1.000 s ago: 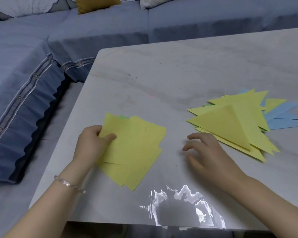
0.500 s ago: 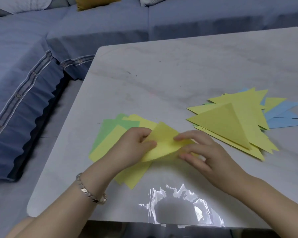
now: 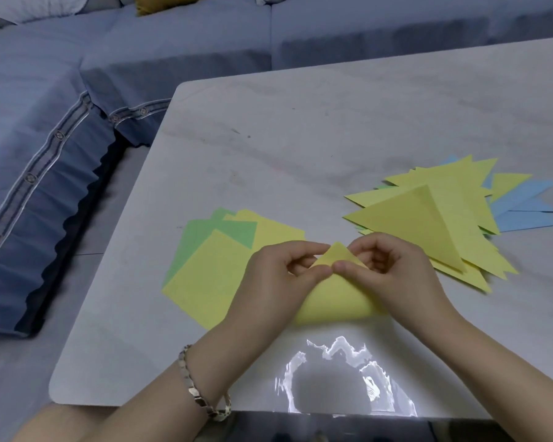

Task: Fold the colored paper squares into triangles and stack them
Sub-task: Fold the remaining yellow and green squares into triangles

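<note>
**A:** Where's the sheet?

**B:** The yellow paper square (image 3: 332, 298) is on the bench (image 3: 300, 138) between both hands, doubled over, with two corners meeting at its far tip.

**A:** And the fingers?

**B:** The left hand (image 3: 278, 275) and right hand (image 3: 396, 275) each pinch that tip. The uncreased bend lies on the person's side of the fingers and runs left to right. The stack of triangles (image 3: 428, 218) sits nearer the right hand.

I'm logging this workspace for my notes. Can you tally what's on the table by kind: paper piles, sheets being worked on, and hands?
Paper piles: 2, the flat squares and the folded triangles
Sheets being folded: 1, the yellow sheet
Hands: 2, left hand and right hand, both pinching that sheet
Total: 5
</note>
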Action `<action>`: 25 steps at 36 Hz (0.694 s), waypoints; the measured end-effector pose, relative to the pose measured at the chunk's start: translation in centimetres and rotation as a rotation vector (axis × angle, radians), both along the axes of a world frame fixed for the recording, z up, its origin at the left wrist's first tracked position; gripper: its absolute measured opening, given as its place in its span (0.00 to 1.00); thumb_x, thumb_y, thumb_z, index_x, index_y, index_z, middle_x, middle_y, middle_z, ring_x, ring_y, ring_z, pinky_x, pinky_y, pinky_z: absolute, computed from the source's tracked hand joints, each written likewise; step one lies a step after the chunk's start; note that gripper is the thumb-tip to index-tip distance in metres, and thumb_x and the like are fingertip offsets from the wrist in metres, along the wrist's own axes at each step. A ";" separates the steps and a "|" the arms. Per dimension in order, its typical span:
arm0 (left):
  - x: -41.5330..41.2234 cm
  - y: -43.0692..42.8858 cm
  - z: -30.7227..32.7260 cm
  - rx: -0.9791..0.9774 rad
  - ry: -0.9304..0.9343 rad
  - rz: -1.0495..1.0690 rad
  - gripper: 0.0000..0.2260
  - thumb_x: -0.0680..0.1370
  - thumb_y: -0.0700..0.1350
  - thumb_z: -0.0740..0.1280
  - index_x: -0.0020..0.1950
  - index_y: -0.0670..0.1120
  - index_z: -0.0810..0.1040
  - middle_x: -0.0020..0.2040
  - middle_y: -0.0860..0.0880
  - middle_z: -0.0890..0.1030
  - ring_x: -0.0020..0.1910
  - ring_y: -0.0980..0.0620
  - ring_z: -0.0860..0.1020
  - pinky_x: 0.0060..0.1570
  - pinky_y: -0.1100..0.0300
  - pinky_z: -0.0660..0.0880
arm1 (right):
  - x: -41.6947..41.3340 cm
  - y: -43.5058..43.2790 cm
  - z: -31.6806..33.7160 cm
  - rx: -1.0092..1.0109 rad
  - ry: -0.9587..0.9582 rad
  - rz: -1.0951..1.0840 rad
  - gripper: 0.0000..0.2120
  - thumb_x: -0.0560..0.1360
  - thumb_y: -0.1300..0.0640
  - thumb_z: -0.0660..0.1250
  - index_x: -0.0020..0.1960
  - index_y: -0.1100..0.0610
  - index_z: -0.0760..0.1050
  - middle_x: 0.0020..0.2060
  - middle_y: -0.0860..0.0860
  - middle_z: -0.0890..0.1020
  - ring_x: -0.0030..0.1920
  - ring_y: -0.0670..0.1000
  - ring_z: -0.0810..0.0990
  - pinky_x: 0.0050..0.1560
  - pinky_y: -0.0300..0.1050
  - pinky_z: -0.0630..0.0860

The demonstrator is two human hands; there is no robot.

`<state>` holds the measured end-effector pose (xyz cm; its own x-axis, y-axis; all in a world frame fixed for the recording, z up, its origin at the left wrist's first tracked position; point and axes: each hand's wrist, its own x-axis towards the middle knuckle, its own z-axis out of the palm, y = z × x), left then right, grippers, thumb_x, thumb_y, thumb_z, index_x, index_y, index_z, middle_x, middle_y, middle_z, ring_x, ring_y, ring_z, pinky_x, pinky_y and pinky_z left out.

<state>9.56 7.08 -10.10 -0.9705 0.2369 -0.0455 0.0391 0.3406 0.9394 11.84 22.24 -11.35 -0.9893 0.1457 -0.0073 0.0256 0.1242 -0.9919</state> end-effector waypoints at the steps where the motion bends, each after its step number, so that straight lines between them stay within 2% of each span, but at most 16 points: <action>1: 0.1 0.1 0.0 0.002 0.006 0.010 0.15 0.69 0.40 0.74 0.39 0.62 0.79 0.28 0.63 0.76 0.29 0.65 0.72 0.34 0.77 0.67 | 0.0 0.0 0.0 -0.002 0.001 -0.014 0.10 0.63 0.63 0.76 0.36 0.52 0.76 0.24 0.46 0.75 0.26 0.42 0.70 0.28 0.29 0.66; 4: 0.4 0.1 0.1 0.041 0.000 0.038 0.15 0.69 0.39 0.74 0.41 0.62 0.80 0.29 0.64 0.76 0.30 0.66 0.73 0.35 0.77 0.66 | 0.1 0.1 -0.1 -0.002 0.005 -0.035 0.11 0.63 0.62 0.76 0.40 0.50 0.77 0.23 0.46 0.75 0.26 0.43 0.68 0.29 0.29 0.65; 7: 0.7 0.2 0.2 0.073 0.001 0.061 0.16 0.69 0.39 0.73 0.42 0.62 0.80 0.30 0.64 0.77 0.31 0.66 0.73 0.36 0.77 0.67 | 0.3 0.2 0.1 -0.021 0.046 -0.044 0.11 0.65 0.63 0.75 0.38 0.47 0.80 0.25 0.46 0.78 0.28 0.41 0.73 0.32 0.28 0.68; 11: 0.8 0.2 0.3 0.088 -0.001 0.069 0.17 0.69 0.38 0.73 0.42 0.63 0.80 0.31 0.65 0.78 0.33 0.67 0.74 0.37 0.78 0.67 | 0.4 0.1 0.3 0.016 0.066 -0.047 0.13 0.67 0.64 0.73 0.37 0.45 0.81 0.31 0.39 0.82 0.33 0.35 0.77 0.36 0.24 0.68; 15: 0.8 0.3 0.4 0.084 -0.002 0.057 0.17 0.70 0.38 0.72 0.42 0.62 0.80 0.33 0.66 0.79 0.33 0.67 0.74 0.37 0.78 0.67 | 0.5 0.1 0.5 0.016 0.070 -0.028 0.14 0.68 0.65 0.72 0.38 0.45 0.80 0.35 0.34 0.82 0.39 0.33 0.79 0.39 0.23 0.69; 18: 0.9 0.3 0.5 0.080 -0.008 0.042 0.16 0.71 0.38 0.72 0.43 0.62 0.80 0.32 0.67 0.78 0.32 0.68 0.73 0.37 0.78 0.67 | 0.6 0.2 0.5 0.023 0.077 -0.016 0.14 0.68 0.65 0.72 0.38 0.44 0.80 0.35 0.34 0.82 0.39 0.33 0.79 0.40 0.23 0.69; 25: 1.0 0.4 0.5 0.096 -0.018 0.024 0.17 0.71 0.36 0.71 0.44 0.61 0.79 0.32 0.68 0.79 0.37 0.71 0.76 0.39 0.79 0.67 | 0.5 0.3 0.6 0.041 0.081 -0.022 0.14 0.67 0.65 0.73 0.37 0.44 0.80 0.33 0.34 0.82 0.36 0.33 0.78 0.37 0.23 0.69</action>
<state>10.53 7.50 -9.56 -0.9751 0.2179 -0.0408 0.0153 0.2500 0.9681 12.35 22.56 -10.73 -0.9831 0.1656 0.0787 -0.0510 0.1653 -0.9849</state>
